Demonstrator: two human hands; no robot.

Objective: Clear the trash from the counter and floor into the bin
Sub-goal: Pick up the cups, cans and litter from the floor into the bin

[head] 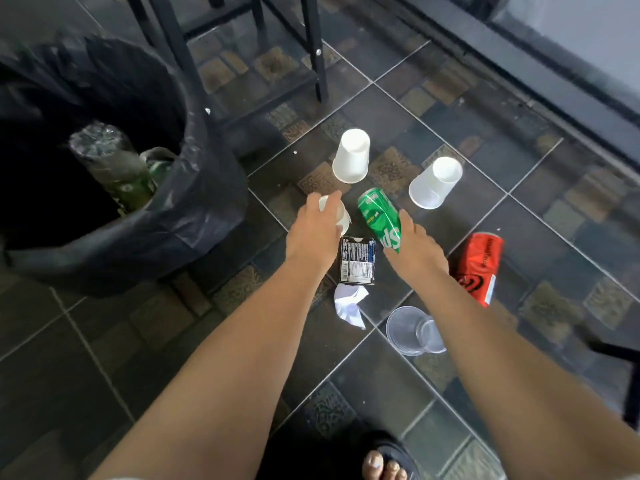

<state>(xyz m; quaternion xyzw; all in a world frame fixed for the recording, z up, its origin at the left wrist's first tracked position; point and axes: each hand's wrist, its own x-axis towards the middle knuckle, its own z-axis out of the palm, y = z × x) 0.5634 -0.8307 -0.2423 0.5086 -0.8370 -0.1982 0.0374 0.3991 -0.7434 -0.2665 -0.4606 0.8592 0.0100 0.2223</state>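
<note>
1. The left hand (313, 233) is wrapped round a small white paper cup (341, 216), fingers curled over its side, just above the floor (138, 341).
2. The right hand (415, 251) is closed on a dented green Sprite can (375, 213), thumb laid along its side, and the can is held tilted.
3. The bin (207, 195), lined in black plastic, is found to the left, mouth open, with a plastic bottle (110, 161) already standing inside.
4. A clean drop is called for. Both pieces are best swung left and let go only once they are over the rim, with the light cup held gently so it is not crushed.
5. More trash is waiting: an upturned white cup (351, 155) and a second upturned cup (434, 183) ahead, a black carton (357, 259) between the wrists, and crumpled paper (349, 303), a clear plastic cup (412, 329) and a red can (479, 265) nearer.
6. Bare tiles are seen between hands and bin, so the sweep looks open. The black stool legs (317, 46) beyond are to be kept clear of.
</note>
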